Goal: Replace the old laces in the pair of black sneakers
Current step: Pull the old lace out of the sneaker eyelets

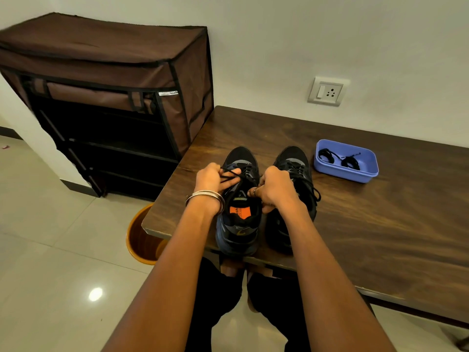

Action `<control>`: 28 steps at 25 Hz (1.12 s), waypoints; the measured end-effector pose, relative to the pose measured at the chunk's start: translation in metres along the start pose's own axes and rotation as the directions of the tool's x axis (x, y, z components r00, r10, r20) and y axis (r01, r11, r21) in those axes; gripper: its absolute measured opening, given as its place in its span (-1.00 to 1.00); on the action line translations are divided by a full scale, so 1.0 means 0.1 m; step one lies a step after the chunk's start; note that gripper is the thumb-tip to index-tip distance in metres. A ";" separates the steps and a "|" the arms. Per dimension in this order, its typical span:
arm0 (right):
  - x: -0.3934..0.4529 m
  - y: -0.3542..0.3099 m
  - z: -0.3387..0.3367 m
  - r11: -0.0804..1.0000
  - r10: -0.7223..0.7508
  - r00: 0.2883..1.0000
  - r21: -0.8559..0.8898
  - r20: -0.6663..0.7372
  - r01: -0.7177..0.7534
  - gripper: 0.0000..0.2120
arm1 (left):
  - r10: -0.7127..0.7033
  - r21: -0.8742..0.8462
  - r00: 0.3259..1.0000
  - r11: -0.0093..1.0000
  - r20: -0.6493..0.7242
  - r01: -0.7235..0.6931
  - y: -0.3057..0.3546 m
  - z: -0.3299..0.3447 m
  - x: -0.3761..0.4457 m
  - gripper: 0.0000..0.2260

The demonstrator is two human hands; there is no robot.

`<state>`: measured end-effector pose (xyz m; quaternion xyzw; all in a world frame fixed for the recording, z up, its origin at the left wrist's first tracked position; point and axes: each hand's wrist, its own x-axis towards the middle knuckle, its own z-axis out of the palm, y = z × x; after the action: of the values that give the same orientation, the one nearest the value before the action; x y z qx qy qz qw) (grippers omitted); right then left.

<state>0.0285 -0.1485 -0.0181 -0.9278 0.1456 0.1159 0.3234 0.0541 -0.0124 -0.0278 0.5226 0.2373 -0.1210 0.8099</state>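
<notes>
Nearest, two bare forearms reaching forward over dark trousers, down onto the front edge of a dark wood table point(355, 224)

At that edge, a pair of black sneakers side by side, toes pointing away toward the wall, heels at the table's rim. Left sneaker point(239, 224) with an orange insole label showing in its opening; right sneaker point(295, 161) partly hidden behind the right wrist

Left hand point(212, 177), bangle point(205, 195) at the wrist, fingers curled tight around a black lace point(229, 177) drawn out taut from the left sneaker's eyelets. Right hand point(275, 188), ring on one finger, fingers curled and pinching at the tongue side of the same sneaker, between the two shoes; cannot tell exactly which strand lies in that grip. Loose lace of the right sneaker trailing off its outer side onto the table

Further back and to the right, well apart from the shoes, a blue tray point(368, 171) on the table, holding two coiled black laces point(340, 158)

Below the table's left corner, an orange bin point(139, 240) on the pale tiled floor

Beyond, left of the table and just beside its far corner, a brown fabric-covered rack point(106, 80) with dark open shelves, front flap rolled up. On the white wall behind the table, a switch and socket plate point(327, 92)
</notes>
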 end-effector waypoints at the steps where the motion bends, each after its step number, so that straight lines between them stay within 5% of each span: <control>1: 0.00 0.00 0.00 1.000 0.006 1.000 0.003 0.004 -0.006 -0.74 | -0.030 -0.076 0.999 0.997 0.017 0.031 -0.01 -0.02 0.01 -0.77; 15: -0.06 -0.03 -0.04 1.000 0.016 1.000 -0.003 -0.021 -0.016 -0.78 | -0.172 -0.544 0.985 0.829 -0.031 0.128 -0.01 -0.06 0.10 -0.75; 17: -0.05 -0.03 -0.02 1.000 0.005 1.000 -0.011 -0.022 -0.005 -0.77 | -0.053 -0.345 0.983 0.938 -0.177 -0.012 0.01 -0.09 0.07 -0.80; 18: -0.05 -0.03 -0.01 1.000 -0.006 1.000 -0.022 -0.016 0.005 -0.74 | 0.092 -0.071 0.962 0.991 -0.257 -0.114 0.02 -0.10 0.05 -0.82; 19: -0.04 -0.03 0.01 0.999 -0.016 1.000 -0.038 -0.008 0.016 -0.70 | 0.269 0.286 0.918 0.940 -0.290 -0.185 0.02 -0.12 0.03 -0.85; 21: -0.03 -0.03 0.01 0.995 -0.059 0.998 -0.084 -0.009 0.058 -0.56 | 0.486 0.838 0.853 0.533 -0.189 -0.118 0.00 -0.18 -0.02 -0.82; 22: -0.02 -0.04 0.00 0.990 -0.098 0.995 -0.108 -0.025 0.094 -0.52 | 0.497 0.942 0.861 0.328 -0.111 -0.068 -0.01 -0.19 -0.05 -0.73; 24: 0.01 -0.09 0.00 0.960 -0.217 0.975 -0.194 -0.055 0.203 -0.49 | 0.459 0.983 0.887 0.135 0.052 -0.127 0.02 -0.19 -0.08 -0.61; 28: 0.03 -0.17 0.14 0.810 -0.418 0.908 -0.465 -0.031 0.357 -0.63 | 0.294 0.924 0.884 0.009 0.363 -0.383 0.06 -0.28 -0.13 -0.61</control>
<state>0.0354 -0.1274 -0.0207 -0.9925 -0.0565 0.0166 0.1067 0.0389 0.0146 -0.0255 0.9596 -0.0636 -0.0674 0.2656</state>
